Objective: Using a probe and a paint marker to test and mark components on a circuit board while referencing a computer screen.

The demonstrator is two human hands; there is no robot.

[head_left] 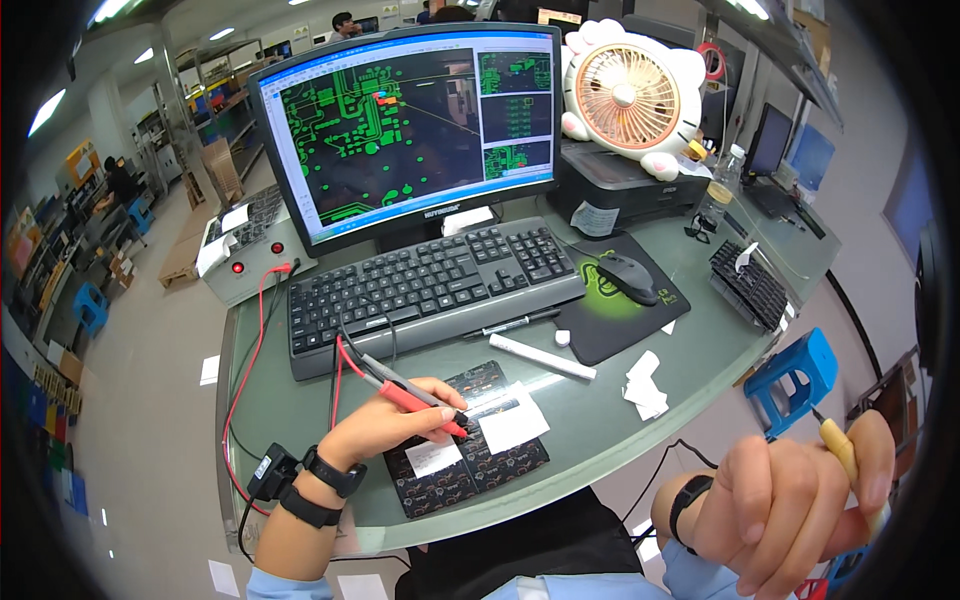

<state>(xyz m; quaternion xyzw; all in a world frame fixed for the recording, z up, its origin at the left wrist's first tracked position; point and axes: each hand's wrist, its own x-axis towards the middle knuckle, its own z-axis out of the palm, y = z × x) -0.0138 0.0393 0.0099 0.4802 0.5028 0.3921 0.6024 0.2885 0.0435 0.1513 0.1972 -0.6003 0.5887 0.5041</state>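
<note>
My left hand (385, 425) is closed around a red test probe (405, 399) and a grey test probe (385, 371), held side by side. Their tips point down at dark flat panels (525, 458) with small orange-brown markings; whether they touch is too small to tell. A white paper slip (512, 422) and a smaller white slip (433, 458) lie on these panels. At the lower right, off the desk's edge, my raised right hand (785, 500) grips a slim pointed tool with a yellow handle (840, 449), its dark tip upward.
Behind the panels stand a keyboard (440, 278) and a monitor (400, 130) with a green circuit layout. A white marker pen (542, 356), a mouse (627, 277) and crumpled white paper (645, 386) lie to the right. A red cable (246, 385) runs along the desk's left edge.
</note>
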